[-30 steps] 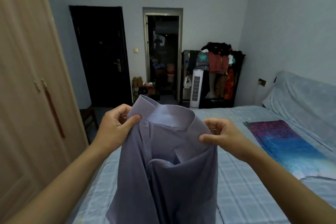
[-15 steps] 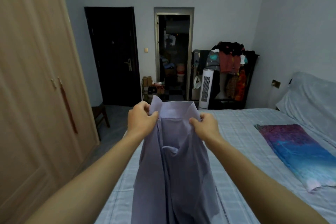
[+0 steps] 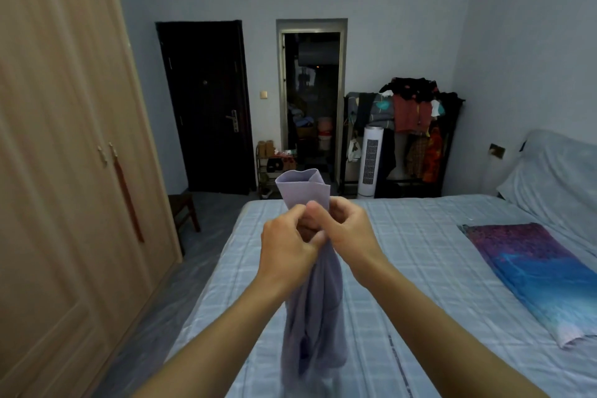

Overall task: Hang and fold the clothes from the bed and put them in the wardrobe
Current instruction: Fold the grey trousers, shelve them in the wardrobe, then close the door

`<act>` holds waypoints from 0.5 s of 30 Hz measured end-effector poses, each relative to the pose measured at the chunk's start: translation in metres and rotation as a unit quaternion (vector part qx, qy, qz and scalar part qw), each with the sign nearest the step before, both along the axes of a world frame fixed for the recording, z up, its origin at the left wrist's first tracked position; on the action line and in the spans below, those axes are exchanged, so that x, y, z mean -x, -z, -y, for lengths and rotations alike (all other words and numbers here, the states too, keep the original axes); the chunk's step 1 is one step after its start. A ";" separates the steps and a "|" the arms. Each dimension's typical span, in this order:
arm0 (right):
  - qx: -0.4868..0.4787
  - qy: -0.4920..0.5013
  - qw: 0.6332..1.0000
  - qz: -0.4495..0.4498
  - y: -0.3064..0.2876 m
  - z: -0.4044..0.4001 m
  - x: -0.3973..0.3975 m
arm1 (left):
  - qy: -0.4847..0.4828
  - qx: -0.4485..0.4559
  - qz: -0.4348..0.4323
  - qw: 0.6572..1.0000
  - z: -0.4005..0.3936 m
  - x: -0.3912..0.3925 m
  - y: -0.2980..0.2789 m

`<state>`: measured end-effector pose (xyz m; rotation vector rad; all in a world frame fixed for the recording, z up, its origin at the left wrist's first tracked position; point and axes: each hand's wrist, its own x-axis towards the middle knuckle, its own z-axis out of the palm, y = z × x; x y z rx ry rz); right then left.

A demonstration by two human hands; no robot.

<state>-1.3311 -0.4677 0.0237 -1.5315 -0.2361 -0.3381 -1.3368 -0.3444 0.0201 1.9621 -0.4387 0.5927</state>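
A lilac collared shirt [image 3: 315,317] hangs in front of me over the bed [image 3: 420,268]. Its collar [image 3: 303,191] stands up above my fists. My left hand [image 3: 287,245] and my right hand [image 3: 347,229] meet just under the collar, both pinching the front of the shirt together. The body of the shirt drops in a narrow bunch, its lower end touching the checked sheet. The wooden wardrobe [image 3: 64,171] fills the left side, its doors closed.
A purple and blue cloth [image 3: 536,271] lies on the right of the bed. A pale covered headboard [image 3: 555,171] is at far right. A white tower fan [image 3: 371,160], a loaded clothes rack [image 3: 416,119], a dark door [image 3: 206,107] and a stool [image 3: 184,210] stand beyond.
My hands have come together from apart on the collar, closing the shirt front into a narrow bunch. My view has swung left, showing more of the wardrobe.
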 end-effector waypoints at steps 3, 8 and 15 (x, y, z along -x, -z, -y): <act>0.007 0.035 0.999 -0.010 0.001 0.008 -0.003 | 0.066 -0.027 -0.041 0.997 -0.006 0.008 -0.001; 0.041 0.054 0.997 -0.030 0.007 0.024 -0.007 | -0.046 0.001 0.020 0.999 -0.035 0.011 0.000; 0.056 -0.077 0.995 0.017 0.004 0.032 0.004 | 0.052 0.063 -0.224 0.971 -0.057 -0.004 -0.002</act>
